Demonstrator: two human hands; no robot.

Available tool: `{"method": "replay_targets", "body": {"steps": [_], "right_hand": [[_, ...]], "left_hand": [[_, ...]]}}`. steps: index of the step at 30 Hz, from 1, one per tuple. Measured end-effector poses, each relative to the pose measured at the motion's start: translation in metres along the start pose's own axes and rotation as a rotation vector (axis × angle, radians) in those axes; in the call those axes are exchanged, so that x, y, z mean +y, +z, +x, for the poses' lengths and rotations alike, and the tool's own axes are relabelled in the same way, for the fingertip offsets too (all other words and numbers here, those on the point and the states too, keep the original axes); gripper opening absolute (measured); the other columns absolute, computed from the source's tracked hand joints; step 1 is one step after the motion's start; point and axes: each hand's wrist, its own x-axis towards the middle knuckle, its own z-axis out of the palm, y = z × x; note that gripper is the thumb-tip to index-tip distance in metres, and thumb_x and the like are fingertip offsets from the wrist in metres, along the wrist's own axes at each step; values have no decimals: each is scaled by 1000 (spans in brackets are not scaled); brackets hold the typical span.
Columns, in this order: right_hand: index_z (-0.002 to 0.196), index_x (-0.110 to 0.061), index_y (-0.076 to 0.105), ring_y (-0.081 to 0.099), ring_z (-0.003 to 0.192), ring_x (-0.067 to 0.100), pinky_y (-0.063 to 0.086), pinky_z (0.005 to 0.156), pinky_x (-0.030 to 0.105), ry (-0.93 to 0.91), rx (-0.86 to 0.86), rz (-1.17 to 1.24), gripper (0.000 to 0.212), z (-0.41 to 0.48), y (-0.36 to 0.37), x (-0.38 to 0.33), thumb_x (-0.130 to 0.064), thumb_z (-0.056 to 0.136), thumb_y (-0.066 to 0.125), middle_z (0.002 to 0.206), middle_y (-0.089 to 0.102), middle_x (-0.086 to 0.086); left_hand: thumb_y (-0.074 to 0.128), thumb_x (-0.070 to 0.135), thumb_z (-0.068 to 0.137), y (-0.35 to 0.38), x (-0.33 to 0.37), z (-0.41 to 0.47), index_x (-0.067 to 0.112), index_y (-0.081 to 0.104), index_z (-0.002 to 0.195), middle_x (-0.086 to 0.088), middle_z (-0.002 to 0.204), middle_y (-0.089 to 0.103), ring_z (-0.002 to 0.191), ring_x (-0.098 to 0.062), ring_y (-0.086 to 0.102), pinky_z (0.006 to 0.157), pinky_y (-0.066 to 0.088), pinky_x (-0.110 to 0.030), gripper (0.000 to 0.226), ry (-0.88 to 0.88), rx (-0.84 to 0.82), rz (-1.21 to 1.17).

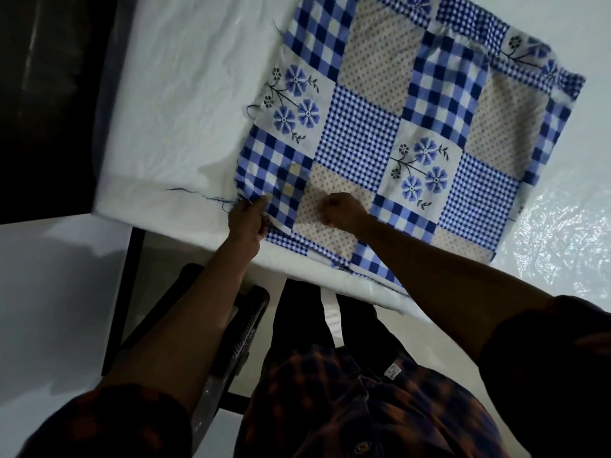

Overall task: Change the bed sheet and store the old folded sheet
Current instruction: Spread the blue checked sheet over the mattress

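A folded bed sheet (390, 127) with blue checks, dotted beige squares and blue flower panels lies flat on the white mattress (185, 94). My left hand (246, 223) pinches the sheet's near left corner at the mattress edge, where loose blue threads trail out. My right hand (344, 213) is curled into a fist and rests on a dotted square of the sheet, a little right of the left hand. I cannot tell whether the fist holds any cloth.
The mattress's near edge runs diagonally in front of me. A dark bed frame post (124, 299) and a black object (244, 328) stand by my legs on the pale floor (59, 292). Clear shiny plastic (562, 233) covers the mattress at the right.
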Motion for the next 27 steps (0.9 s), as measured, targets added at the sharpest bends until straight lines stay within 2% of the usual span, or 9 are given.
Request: {"method": "replay_targets", "body": {"steps": [3, 5, 9, 14, 15, 17, 19, 22, 27], "right_hand": [[89, -15, 71, 70, 91, 31, 57, 90, 48, -23, 49, 21, 13, -7, 3, -1, -22, 94, 63, 95, 73, 13], [87, -19, 70, 71, 84, 27, 59, 82, 45, -32, 109, 101, 13, -17, 2, -6, -26, 96, 63, 85, 73, 7], [91, -13, 69, 64, 70, 18, 48, 63, 31, -102, 191, 417, 25, -57, -19, -31, -37, 98, 63, 81, 69, 6], [123, -21, 65, 64, 83, 19, 52, 76, 36, -107, 265, 652, 52, -108, -86, -60, -63, 95, 52, 103, 68, 1], [121, -20, 65, 64, 82, 17, 54, 73, 33, -88, 264, 678, 48, -117, -104, -63, -59, 96, 53, 101, 67, 0], [105, -13, 67, 63, 76, 14, 53, 61, 25, -82, 287, 618, 28, -128, -138, -61, -39, 99, 59, 93, 67, 2], [102, -1, 66, 61, 82, 20, 50, 64, 27, -125, 351, 471, 19, -135, -172, -49, -17, 99, 55, 97, 66, 10], [110, 15, 64, 63, 90, 26, 51, 73, 32, -184, 500, 375, 32, -147, -216, -19, -10, 100, 47, 98, 67, 19], [110, 0, 73, 64, 81, 1, 48, 78, 22, -383, 739, 450, 24, -202, -300, 76, 2, 92, 57, 99, 72, 10]], "left_hand": [[70, 21, 88, 12, 9, -16, 18, 66, 94, -5, 78, 60, 63, -20, 53, 59, 42, -28, 7, 257, 17, 201], [66, 13, 88, 24, 15, -32, 12, 60, 78, -2, 73, 59, 68, -19, 52, 65, 38, -29, 11, 414, 0, 299], [62, 11, 78, 58, 26, -75, 19, 41, 56, 9, 45, 42, 43, -1, 37, 53, 28, -26, 31, 534, -171, 358], [57, -7, 81, 125, 37, -140, 16, 54, 67, 13, 49, 51, 45, -1, 46, 45, 33, -14, 27, 696, -397, 505], [59, 0, 80, 140, 35, -153, 13, 63, 80, 12, 62, 62, 53, -1, 55, 48, 42, -18, 13, 724, -436, 526], [60, 18, 73, 168, 31, -175, 12, 68, 95, -2, 78, 69, 69, -16, 65, 61, 55, -32, 24, 773, -487, 558], [59, 26, 68, 198, 23, -197, 16, 62, 73, 0, 63, 62, 58, -19, 58, 61, 52, -36, 11, 813, -518, 599], [56, 29, 72, 239, 8, -231, 19, 46, 58, 7, 43, 47, 41, -8, 42, 50, 33, -28, 20, 810, -585, 614], [66, 22, 78, 337, -42, -299, 17, 51, 66, 2, 55, 52, 48, -10, 46, 49, 33, -24, 20, 972, -706, 718]]}}
